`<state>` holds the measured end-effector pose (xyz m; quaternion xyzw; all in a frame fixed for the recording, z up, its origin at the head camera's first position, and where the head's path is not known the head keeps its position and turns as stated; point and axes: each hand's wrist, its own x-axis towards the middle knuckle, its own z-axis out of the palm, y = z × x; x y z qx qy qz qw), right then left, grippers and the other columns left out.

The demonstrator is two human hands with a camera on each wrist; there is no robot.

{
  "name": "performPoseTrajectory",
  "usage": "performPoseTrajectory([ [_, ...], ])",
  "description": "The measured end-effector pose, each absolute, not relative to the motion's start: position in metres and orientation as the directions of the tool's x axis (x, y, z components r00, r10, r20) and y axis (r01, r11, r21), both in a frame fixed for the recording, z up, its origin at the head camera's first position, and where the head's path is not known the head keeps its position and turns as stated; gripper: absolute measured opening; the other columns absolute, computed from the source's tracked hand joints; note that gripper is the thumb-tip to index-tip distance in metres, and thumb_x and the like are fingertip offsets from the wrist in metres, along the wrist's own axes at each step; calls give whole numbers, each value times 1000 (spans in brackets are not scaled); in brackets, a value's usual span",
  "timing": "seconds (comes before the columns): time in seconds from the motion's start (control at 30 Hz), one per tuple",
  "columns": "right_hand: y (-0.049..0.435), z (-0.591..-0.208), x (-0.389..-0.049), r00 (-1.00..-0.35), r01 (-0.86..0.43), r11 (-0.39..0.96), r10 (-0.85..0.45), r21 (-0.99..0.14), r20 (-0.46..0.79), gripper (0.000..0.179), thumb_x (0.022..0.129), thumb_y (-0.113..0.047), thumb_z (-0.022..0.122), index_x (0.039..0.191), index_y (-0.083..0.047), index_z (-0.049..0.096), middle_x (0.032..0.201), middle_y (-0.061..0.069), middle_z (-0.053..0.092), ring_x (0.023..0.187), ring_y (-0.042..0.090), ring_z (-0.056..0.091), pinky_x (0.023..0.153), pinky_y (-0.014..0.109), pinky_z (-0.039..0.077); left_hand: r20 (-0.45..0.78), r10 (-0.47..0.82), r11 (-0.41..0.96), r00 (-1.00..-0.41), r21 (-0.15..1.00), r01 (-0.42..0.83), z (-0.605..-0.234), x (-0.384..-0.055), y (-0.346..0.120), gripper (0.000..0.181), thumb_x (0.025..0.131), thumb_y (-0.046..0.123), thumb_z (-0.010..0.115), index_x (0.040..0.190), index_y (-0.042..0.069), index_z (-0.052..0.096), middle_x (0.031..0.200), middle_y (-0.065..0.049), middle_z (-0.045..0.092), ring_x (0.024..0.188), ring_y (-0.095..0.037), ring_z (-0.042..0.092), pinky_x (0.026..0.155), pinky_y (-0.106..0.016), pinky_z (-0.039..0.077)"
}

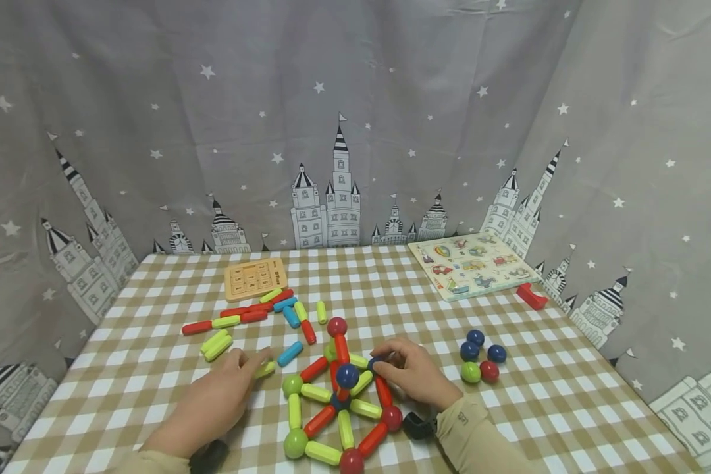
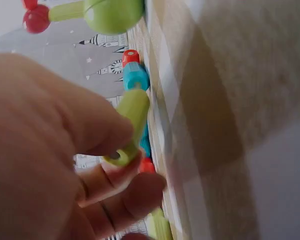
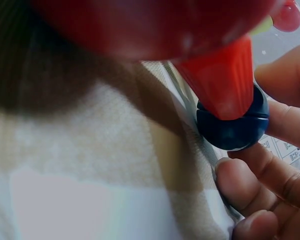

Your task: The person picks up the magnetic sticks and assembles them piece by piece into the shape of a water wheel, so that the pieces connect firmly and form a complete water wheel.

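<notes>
Two grips, one loose stick, one corner ball: joints are the weak point

From my remote seat, nearest is the ball-and-stick frame point(image 1: 346, 431), lying on the checked counter point(image 1: 95, 421). The person's right grip point(image 1: 411, 372) pinches a dark blue ball point(image 3: 235, 132) at its far right corner, with a red stick point(image 3: 222, 75) joined on. The left grip point(image 1: 216, 398), left of the frame, pinches a green stick point(image 2: 132, 115) between thumb and finger.

My first worry is that joint: a sideways tug on the ball could, I judge, pull the red stick off and skew the corner. Next, the raised blue ball point(image 1: 347, 376) stands above the middle on a stick, so a brush from either grip might tip it. Farther out, the green stick could catch the loose blue stick point(image 1: 290, 354), or twist, since only the fingertips hold it. A careless sweep of the right sleeve might also send the loose balls point(image 1: 471, 351) rolling.

As for direction, the green stick's near end is among the fingers; in the left wrist view that round end faces the camera. Its long axis runs rightward and slightly away from the person, the far end aimed towards the blue stick. I can't tell whether it touches the cloth.
</notes>
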<state>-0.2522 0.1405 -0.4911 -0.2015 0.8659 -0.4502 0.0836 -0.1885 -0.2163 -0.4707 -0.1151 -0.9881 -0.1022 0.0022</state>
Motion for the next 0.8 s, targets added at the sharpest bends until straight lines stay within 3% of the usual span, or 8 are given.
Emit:
performPoseTrajectory([
  [0.17,140,-489,-251,-907,-258,524,-421,-811,17,24,97,-31,70,119,-21,72,105,-6,68,85,18,60,70,30,49,108,225,817,-968,520,247,-471,-191,-213,29,105,18,60,133,17,63,112,0,58,93,-11,55,77,-31,52],
  [0.3,140,-489,-251,-906,-255,520,-424,-815,13,23,98,-31,70,119,-22,72,105,-6,68,85,18,60,70,31,49,180,194,638,-964,723,263,-475,-193,-206,22,100,22,69,121,19,65,108,6,65,95,-8,59,77,-26,52],
  [0.43,139,-489,-251,-902,-260,513,-431,-818,16,23,98,-32,70,119,-22,72,105,-7,68,85,18,61,70,30,49,216,215,567,-953,767,302,-482,-193,-202,23,95,23,75,115,19,65,101,9,69,95,-3,63,78,-26,55],
  [0.67,140,-489,-253,-896,-278,524,-443,-805,20,28,97,-32,71,122,-20,70,102,-5,66,84,15,60,70,29,49,158,277,546,-948,786,290,-489,-197,-200,25,96,21,74,117,17,62,97,5,68,86,-5,63,73,-25,55],
  [0.8,148,-482,-250,-888,-312,511,-457,-801,54,23,93,-34,75,103,-15,68,86,-5,61,72,10,55,63,24,45,148,282,561,-948,776,288,-489,-200,-198,29,97,23,73,122,16,61,99,5,68,87,-4,63,74,-24,55],
])
